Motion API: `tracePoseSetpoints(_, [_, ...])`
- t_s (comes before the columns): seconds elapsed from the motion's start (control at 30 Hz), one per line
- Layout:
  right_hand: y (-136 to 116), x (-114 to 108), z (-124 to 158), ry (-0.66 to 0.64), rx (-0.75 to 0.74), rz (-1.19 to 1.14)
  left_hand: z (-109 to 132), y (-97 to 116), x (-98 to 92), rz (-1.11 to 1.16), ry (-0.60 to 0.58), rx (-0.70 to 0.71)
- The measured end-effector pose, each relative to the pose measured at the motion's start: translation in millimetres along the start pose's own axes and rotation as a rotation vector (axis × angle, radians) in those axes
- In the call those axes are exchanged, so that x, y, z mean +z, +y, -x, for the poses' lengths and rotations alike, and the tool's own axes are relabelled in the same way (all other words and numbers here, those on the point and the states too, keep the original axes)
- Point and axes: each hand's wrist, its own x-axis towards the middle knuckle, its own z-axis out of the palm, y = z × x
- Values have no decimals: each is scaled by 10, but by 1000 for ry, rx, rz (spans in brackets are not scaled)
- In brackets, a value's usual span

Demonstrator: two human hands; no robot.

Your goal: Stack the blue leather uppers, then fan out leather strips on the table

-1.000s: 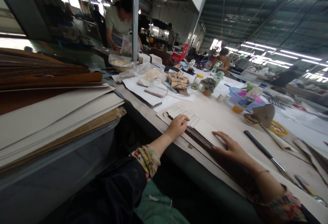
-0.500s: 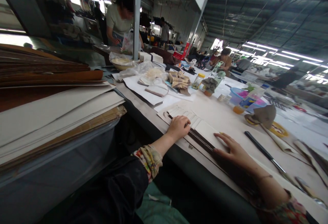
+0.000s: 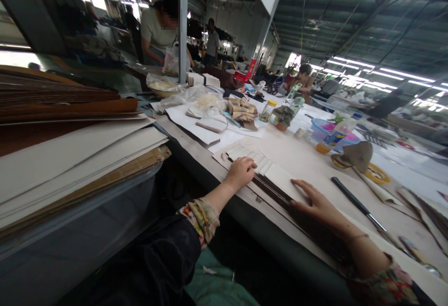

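A stack of overlapping white strips with dark brown edges (image 3: 280, 175) lies along the near side of the table. My left hand (image 3: 241, 171) is curled over the left part of these strips, its thumb hidden. Farther right, my right hand (image 3: 317, 203) spans the same strips with thumb and fingers apart. Its thumb touches the dark near edge and its fingertips rest on the white top. Beyond the right hand lies a tool with a black handle and metal shaft (image 3: 353, 198).
At left, brown and white sheets (image 3: 77, 152) are piled on a grey bin (image 3: 87, 222). A yellow-lidded jar (image 3: 268, 111), a bottle (image 3: 339, 135), a blue basin (image 3: 318, 128), and a yellow dish (image 3: 380, 174) stand across the table. A post (image 3: 183, 26) rises behind; a person (image 3: 156, 31) works beyond.
The view has shifted slightly, so most things sit a little farther left. Both hands stay at about the same places on the strips. The left fingers look slightly straighter.
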Motion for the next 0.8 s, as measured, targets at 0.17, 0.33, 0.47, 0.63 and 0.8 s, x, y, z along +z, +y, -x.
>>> tracePoseSetpoints(0.17, [-23, -21, 7, 27, -20, -9, -4, 2, 25, -13, 1, -22])
tracePoseSetpoints(0.33, [-51, -30, 23, 27, -23, 75, -7, 22, 4, 4, 1, -26])
tracePoseSetpoints(0.47, [-88, -37, 40, 41, -81, 186, -10, 60, -36, 8, -27, -58])
tracePoseSetpoints(0.63, [-221, -98, 85, 151, -240, 343, -13, 71, -41, -7, -37, -64])
tracePoseSetpoints(0.8, [-428, -134, 136, 118, -311, 448, -7, 60, -27, -21, -8, -34])
